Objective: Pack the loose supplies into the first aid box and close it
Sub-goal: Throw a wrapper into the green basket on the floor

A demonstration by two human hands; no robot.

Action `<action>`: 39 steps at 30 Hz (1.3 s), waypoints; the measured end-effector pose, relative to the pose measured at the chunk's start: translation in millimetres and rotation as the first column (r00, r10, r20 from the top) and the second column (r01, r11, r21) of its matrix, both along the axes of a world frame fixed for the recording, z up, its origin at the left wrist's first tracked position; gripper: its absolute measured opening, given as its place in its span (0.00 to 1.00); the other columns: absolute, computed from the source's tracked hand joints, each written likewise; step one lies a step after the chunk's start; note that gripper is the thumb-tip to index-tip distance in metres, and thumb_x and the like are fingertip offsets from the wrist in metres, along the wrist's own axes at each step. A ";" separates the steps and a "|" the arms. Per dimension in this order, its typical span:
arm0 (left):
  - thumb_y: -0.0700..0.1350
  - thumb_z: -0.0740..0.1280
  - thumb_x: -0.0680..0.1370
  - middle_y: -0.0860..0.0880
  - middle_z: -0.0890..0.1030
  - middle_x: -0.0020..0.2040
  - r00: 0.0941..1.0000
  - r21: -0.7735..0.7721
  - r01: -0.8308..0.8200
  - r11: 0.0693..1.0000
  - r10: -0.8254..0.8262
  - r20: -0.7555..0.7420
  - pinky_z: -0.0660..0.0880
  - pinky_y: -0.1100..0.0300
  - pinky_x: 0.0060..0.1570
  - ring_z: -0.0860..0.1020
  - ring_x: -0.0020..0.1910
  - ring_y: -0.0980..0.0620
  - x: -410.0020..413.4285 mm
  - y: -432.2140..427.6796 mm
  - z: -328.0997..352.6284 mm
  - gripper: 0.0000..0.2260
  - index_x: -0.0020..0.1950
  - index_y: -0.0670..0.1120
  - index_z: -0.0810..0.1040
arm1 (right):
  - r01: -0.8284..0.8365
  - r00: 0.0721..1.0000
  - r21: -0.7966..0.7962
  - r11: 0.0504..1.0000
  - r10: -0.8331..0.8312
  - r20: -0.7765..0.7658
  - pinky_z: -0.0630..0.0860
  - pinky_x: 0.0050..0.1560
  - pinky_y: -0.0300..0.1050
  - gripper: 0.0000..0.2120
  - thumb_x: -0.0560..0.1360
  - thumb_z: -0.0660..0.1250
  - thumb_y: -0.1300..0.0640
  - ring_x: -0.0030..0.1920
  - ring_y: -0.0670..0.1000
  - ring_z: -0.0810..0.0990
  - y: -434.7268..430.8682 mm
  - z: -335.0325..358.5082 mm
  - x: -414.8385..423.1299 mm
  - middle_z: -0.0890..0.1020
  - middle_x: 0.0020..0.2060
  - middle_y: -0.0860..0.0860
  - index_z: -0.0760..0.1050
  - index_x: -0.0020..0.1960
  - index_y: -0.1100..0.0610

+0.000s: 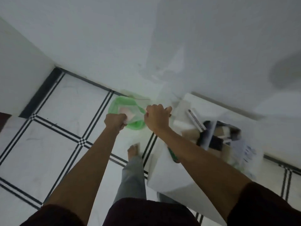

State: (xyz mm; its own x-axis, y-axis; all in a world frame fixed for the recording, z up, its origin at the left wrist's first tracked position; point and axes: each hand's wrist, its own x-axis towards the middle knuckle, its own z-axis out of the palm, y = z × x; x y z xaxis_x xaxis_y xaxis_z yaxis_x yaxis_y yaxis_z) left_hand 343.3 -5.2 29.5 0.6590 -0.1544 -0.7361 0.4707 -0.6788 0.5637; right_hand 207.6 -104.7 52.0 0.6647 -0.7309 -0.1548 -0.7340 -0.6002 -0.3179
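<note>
I hold a translucent green plastic bag (136, 123) out in front of me, above the tiled floor near the wall. My left hand (115, 121) is fisted on the bag's left edge and my right hand (157, 118) is fisted on its right edge. Between them the bag's mouth is stretched apart. Inside it lies a pale pink and white flat item (126, 112), too blurred to name. No first aid box can be told apart in this blurred view.
A white table (164, 175) stands at my right, under my right forearm. Beyond it sits an open cardboard box (216, 137) of jumbled dark and white items, with a plastic bag (246, 152) beside it. My bare foot (133, 150) is on the white floor tiles (57, 136). The wall (130, 46) is close ahead.
</note>
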 end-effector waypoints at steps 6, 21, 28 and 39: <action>0.42 0.66 0.57 0.36 0.80 0.30 0.991 0.106 0.103 0.989 -0.111 0.074 0.82 0.42 0.39 0.83 0.34 0.38 107.6 -1.9 -119.0 0.10 0.31 0.36 0.76 | -0.099 0.963 0.122 0.988 0.126 -0.240 0.72 0.33 0.41 0.03 0.61 0.68 0.61 0.30 0.54 0.79 10.2 -126.8 105.8 0.78 0.29 0.51 0.76 0.34 0.55; 0.41 0.66 0.70 0.38 0.79 0.44 0.904 0.401 0.413 0.818 -0.421 -0.073 0.74 0.55 0.39 0.81 0.46 0.39 192.7 -20.9 -291.1 0.07 0.39 0.37 0.73 | -0.037 0.891 0.469 0.883 0.242 -0.385 0.76 0.52 0.49 0.11 0.77 0.60 0.62 0.57 0.58 0.77 10.4 -303.9 204.5 0.78 0.57 0.58 0.72 0.59 0.62; 0.45 0.63 0.78 0.40 0.78 0.62 0.707 0.289 0.602 0.745 -0.665 0.242 0.72 0.49 0.59 0.76 0.60 0.40 148.9 5.8 -221.6 0.15 0.62 0.41 0.76 | 0.079 0.972 0.395 0.915 0.018 -0.236 0.75 0.52 0.51 0.09 0.76 0.59 0.60 0.54 0.60 0.77 21.8 -234.1 166.8 0.78 0.52 0.60 0.73 0.53 0.63; 0.41 0.63 0.78 0.39 0.79 0.60 0.294 0.197 0.799 0.568 -0.655 0.696 0.72 0.49 0.60 0.77 0.59 0.40 -18.4 0.6 28.0 0.14 0.62 0.38 0.76 | 0.087 0.968 -0.010 0.996 -0.082 0.237 0.74 0.55 0.53 0.09 0.73 0.62 0.62 0.47 0.63 0.78 13.0 -4.1 -8.4 0.82 0.45 0.62 0.76 0.49 0.65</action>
